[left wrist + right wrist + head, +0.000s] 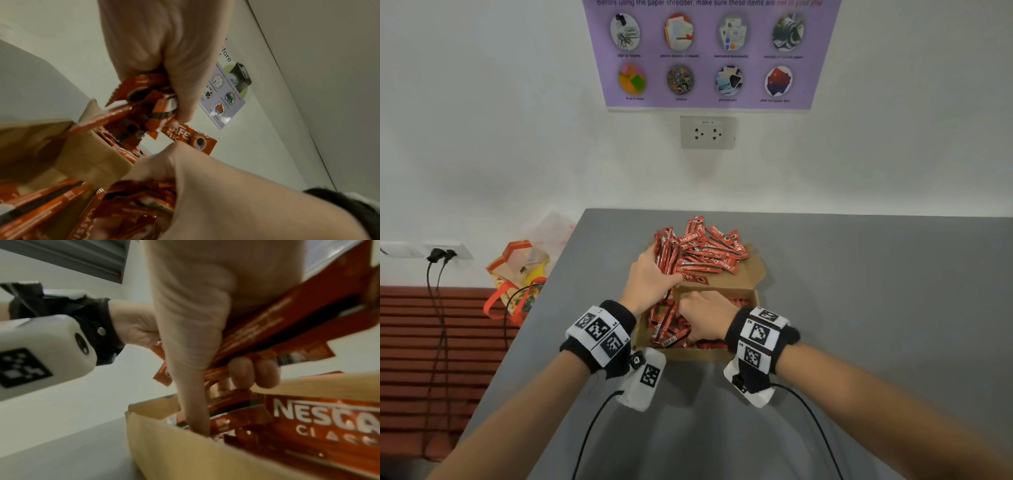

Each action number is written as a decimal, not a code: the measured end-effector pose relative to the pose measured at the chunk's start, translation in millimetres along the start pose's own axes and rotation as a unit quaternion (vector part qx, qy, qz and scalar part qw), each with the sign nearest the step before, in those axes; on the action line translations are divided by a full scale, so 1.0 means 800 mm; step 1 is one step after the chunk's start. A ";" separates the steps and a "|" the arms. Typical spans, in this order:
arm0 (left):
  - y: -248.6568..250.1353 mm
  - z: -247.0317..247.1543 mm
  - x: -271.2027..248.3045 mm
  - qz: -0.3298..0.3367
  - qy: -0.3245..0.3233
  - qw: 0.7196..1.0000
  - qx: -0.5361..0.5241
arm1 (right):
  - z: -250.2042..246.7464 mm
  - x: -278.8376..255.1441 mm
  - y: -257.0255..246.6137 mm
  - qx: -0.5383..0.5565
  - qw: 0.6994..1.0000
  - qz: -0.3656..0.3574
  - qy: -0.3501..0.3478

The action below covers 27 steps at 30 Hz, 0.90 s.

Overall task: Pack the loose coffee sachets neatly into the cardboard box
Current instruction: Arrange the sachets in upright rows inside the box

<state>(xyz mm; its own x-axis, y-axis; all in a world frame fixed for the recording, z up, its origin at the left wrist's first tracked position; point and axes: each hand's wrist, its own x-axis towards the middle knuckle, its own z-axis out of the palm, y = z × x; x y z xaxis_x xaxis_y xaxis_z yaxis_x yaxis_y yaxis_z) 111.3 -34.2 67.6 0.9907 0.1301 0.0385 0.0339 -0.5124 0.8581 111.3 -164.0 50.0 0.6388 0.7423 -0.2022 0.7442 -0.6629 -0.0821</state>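
- Cardboard box (753,297): open, on the grey table (859,308), partly filled with red sachets.
- Loose coffee sachets (705,250): a heap on the box's opened far flap and the table behind it.
- Left hand (650,277): at the near edge of the heap, fingers curled round a bunch of sachets.
- Right hand (705,315): inside the box, fingers and thumb closed on several sachets.
- Purple poster (709,51) and wall socket (707,133): on the wall behind.
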 end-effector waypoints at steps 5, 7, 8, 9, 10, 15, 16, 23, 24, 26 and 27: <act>-0.001 -0.009 0.003 -0.006 0.050 0.999 -0.008 | -0.025 -0.018 0.007 0.179 0.978 0.023 0.105; -0.002 -0.009 0.004 -0.014 0.044 0.999 -0.015 | -0.034 -0.028 0.019 0.254 0.944 0.089 0.190; -0.002 -0.007 0.003 -0.016 0.035 0.999 -0.016 | -0.035 -0.031 0.027 0.280 0.922 0.126 0.237; -0.002 -0.005 0.002 -0.016 0.025 0.999 -0.018 | -0.035 -0.034 0.034 0.302 0.901 0.154 0.273; -0.002 -0.002 0.002 -0.014 0.014 1.000 -0.020 | -0.035 -0.036 0.041 0.322 0.884 0.169 0.293; 0.004 0.013 -0.002 -0.005 -0.022 0.999 -0.027 | -0.028 -0.032 0.054 0.280 0.925 0.139 0.216; 0.006 0.015 -0.003 -0.006 -0.030 0.999 -0.033 | -0.027 -0.032 0.057 0.275 0.927 0.143 0.209; -0.005 0.001 0.000 -0.062 -0.065 0.989 -0.115 | -0.012 -0.044 0.079 0.361 0.890 0.179 0.215; -0.004 0.001 -0.002 -0.069 -0.081 0.985 -0.133 | -0.009 -0.045 0.080 0.374 0.885 0.176 0.213; -0.001 0.000 -0.005 -0.069 -0.111 0.981 -0.145 | -0.006 -0.047 0.082 0.391 0.881 0.170 0.208; -0.001 0.000 -0.005 -0.063 -0.133 0.981 -0.129 | -0.006 -0.048 0.083 0.392 0.881 0.169 0.206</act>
<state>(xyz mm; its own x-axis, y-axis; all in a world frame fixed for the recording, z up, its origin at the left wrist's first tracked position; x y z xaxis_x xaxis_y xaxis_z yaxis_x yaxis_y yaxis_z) 107.2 -34.2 67.2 0.9811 -0.0653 -0.1819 0.1580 -0.2711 0.9495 136.8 -236.2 57.2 0.9349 0.3547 0.0130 0.2373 -0.5973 -0.7661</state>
